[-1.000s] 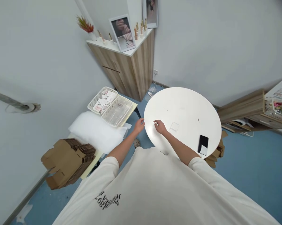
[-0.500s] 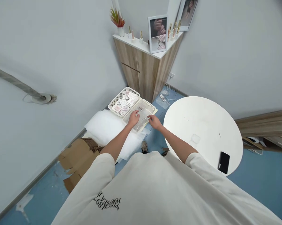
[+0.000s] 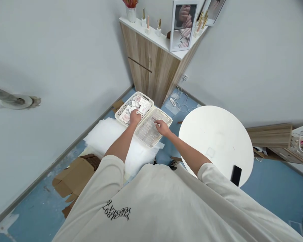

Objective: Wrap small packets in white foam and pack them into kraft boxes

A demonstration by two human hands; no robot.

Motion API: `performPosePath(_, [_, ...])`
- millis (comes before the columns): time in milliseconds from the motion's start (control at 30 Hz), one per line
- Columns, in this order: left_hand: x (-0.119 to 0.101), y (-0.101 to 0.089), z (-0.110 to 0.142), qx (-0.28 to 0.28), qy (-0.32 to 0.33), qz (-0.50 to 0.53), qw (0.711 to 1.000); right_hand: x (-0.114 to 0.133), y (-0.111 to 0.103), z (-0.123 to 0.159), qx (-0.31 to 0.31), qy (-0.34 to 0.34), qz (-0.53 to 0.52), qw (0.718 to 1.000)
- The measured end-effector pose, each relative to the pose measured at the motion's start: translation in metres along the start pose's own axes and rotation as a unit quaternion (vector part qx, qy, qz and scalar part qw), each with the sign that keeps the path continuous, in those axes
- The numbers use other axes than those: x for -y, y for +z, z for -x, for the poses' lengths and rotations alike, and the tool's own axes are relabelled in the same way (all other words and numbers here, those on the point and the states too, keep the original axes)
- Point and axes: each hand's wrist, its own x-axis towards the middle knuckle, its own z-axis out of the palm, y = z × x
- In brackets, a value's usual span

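Note:
A cream perforated basket holds a heap of small white and pinkish printed packets. At the basket's near edge my left hand has its fingers curled at a small white packet; the hand partly hides the contact. Beside it stands a second cream basket, with clear plastic pieces laid across it. Above this second basket is my right hand, index finger stretched out and thumb apart from it, close to a small dark thin item too small to name.
A round white table with a black phone stands on the right. White foam sheets and brown cardboard lie to the left. Behind the baskets is a wooden corner cabinet. A power strip with cables lies on the floor.
My left hand has moved from the basket of clear plastic pieces to the packets in the other basket. My right hand has shifted left, over the clear pieces. The view has moved closer.

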Motion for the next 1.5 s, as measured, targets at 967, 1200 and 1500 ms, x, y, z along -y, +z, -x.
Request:
performPosePath(967, [-0.049,-0.021,0.041,-0.122,0.104,0.092,0.983,-0.014,-0.015,0.018,-0.039,0.043,-0.050,0.997])
performPosePath(1200, [-0.128,0.076,0.131,0.043,0.192,0.172,0.965,-0.058,-0.070,0.073,-0.214,0.137,-0.176,0.951])
performPosePath(1500, [-0.175,0.228,0.270,0.237,0.198,0.164,0.937,-0.157,-0.149,0.230,-0.306,0.277,-0.316,0.854])
